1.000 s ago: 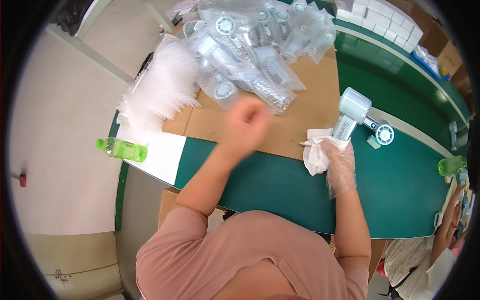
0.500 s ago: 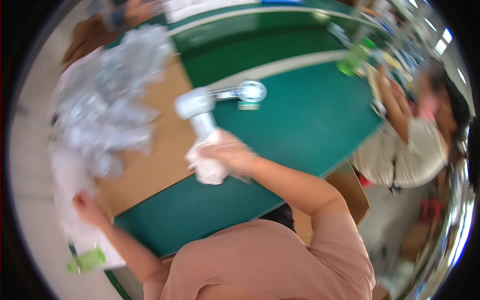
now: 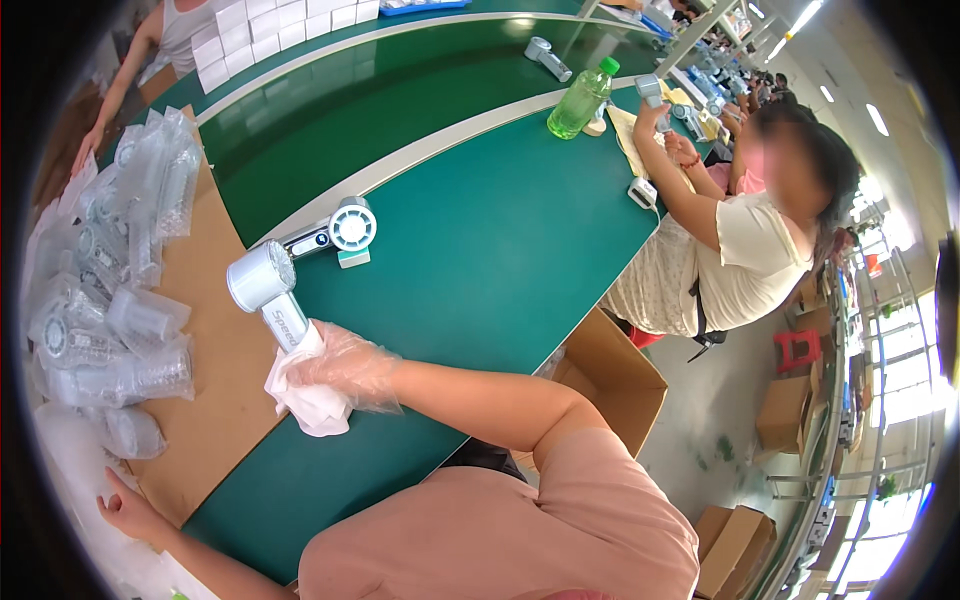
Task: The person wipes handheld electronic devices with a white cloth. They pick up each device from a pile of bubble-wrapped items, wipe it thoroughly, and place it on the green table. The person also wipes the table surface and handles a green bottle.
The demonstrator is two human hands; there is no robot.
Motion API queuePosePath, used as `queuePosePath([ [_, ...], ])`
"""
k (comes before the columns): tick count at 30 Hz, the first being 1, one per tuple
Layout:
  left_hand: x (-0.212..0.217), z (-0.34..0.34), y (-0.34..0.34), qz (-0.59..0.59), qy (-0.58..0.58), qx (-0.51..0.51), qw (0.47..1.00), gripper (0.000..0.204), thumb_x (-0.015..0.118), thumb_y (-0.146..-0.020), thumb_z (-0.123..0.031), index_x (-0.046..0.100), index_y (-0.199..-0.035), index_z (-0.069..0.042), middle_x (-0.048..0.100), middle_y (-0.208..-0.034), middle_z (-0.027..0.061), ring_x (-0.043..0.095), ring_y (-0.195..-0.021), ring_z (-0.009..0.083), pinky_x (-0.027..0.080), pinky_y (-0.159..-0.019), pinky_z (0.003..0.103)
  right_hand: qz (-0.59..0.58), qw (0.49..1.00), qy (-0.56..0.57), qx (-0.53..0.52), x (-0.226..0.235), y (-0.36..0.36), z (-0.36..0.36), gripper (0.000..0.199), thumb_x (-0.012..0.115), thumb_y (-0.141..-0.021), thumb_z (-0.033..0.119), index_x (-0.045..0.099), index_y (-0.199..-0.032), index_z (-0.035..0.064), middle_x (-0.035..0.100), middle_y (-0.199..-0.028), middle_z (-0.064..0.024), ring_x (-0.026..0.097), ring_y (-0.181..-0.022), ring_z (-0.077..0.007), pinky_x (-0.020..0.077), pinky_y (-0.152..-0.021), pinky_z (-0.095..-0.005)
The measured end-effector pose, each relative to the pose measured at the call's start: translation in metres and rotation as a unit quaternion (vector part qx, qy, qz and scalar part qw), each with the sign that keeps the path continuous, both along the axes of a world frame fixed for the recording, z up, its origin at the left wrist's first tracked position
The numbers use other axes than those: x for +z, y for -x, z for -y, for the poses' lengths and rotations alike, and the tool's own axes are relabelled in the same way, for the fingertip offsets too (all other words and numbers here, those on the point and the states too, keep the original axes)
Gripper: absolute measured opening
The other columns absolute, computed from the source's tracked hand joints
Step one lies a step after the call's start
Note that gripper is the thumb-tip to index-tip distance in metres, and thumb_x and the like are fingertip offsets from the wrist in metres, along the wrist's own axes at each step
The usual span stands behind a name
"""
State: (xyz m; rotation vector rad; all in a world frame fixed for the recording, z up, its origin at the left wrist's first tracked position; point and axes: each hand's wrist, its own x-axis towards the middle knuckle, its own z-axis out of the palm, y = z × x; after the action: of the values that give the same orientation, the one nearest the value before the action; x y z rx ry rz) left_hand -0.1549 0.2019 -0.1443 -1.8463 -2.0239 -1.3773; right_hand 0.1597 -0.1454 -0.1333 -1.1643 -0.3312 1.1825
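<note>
fan (image 3: 284, 318) and cloth (image 3: 318, 412) gripped by right hand (image 3: 335, 365) (clear glove (image 3: 377, 378) worn); left hand (image 3: 130, 510) held loosely spread near cardboard (image 3: 222, 385).

The held grey fan (image 3: 261, 277) has its lower end hidden by white cloth (image 3: 322, 412).

The person wears a plain, dusty-pink top (image 3: 490, 530) in a matte fabric, with soft, shallow creases across the front. Its right sleeve (image 3: 622, 482) is short and loose, ending just above the elbow, so the right forearm (image 3: 480, 398) is bare. The right hand (image 3: 340, 372) wears a thin, clear plastic glove (image 3: 376, 374), crinkled and shiny, baggy at the wrist. The left hand (image 3: 132, 510) and left forearm (image 3: 215, 568) are bare
</note>
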Motion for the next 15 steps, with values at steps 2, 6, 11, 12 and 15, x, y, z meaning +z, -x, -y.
queuePosePath([
  [2,-0.003,-0.006,0.004,0.049,0.025,0.007,0.998,0.059,0.068,-0.08,-0.052,0.065,-0.116,-0.005,0.066,-0.094,0.0048,0.062,-0.09,0.0202,0.048,-0.081,0.033,0.024,1.0,0.0,-0.008,-0.007,-0.001,-0.002,0.047,0.064,-0.084,0.004,0.043,-0.126,0.0058,0.057,-0.111,-0.0098,0.059,-0.102,-0.0185,0.0502,-0.09,-0.0342],
  [6,0.01,0.011,0.001,0.076,0.063,-0.069,0.993,0.056,0.062,-0.086,-0.048,0.063,-0.119,-0.003,0.066,-0.115,0.0098,0.061,-0.106,0.024,0.046,-0.091,0.036,0.013,1.0,-0.012,0.009,-0.005,-0.005,-0.001,0.049,0.067,-0.083,0.013,0.044,-0.124,0.0026,0.06,-0.106,-0.011,0.062,-0.095,-0.0193,0.0514,-0.084,-0.0338],
  [11,0.011,0.019,-0.005,0.182,0.041,-0.121,0.975,0.044,0.056,-0.093,-0.038,0.066,-0.114,-0.001,0.066,-0.112,0.0098,0.061,-0.104,0.0222,0.046,-0.09,0.032,-0.012,0.999,-0.028,-0.02,-0.008,-0.002,0.0,0.045,0.067,-0.082,0.011,0.047,-0.121,0.003,0.06,-0.104,-0.0106,0.062,-0.095,-0.0193,0.0522,-0.083,-0.0344],
  [12,0.015,0.022,-0.006,0.215,0.041,-0.131,0.967,0.041,0.056,-0.094,-0.036,0.067,-0.112,-0.001,0.067,-0.109,0.0092,0.061,-0.102,0.0215,0.046,-0.089,0.031,0.0,0.999,-0.028,-0.032,-0.011,0.001,-0.003,0.044,0.068,-0.082,0.01,0.047,-0.121,0.003,0.06,-0.104,-0.0105,0.063,-0.095,-0.0193,0.0524,-0.083,-0.0345],
  [15,0.041,0.037,-0.007,0.333,0.013,-0.137,0.933,0.032,0.06,-0.092,-0.029,0.068,-0.106,-0.002,0.066,-0.101,0.0068,0.059,-0.094,0.0182,0.046,-0.085,0.03,-0.039,0.998,-0.038,-0.014,-0.006,-0.001,0.0,0.042,0.067,-0.084,0.006,0.047,-0.121,0.006,0.06,-0.105,-0.0082,0.061,-0.097,-0.0174,0.0514,-0.088,-0.0338],
])
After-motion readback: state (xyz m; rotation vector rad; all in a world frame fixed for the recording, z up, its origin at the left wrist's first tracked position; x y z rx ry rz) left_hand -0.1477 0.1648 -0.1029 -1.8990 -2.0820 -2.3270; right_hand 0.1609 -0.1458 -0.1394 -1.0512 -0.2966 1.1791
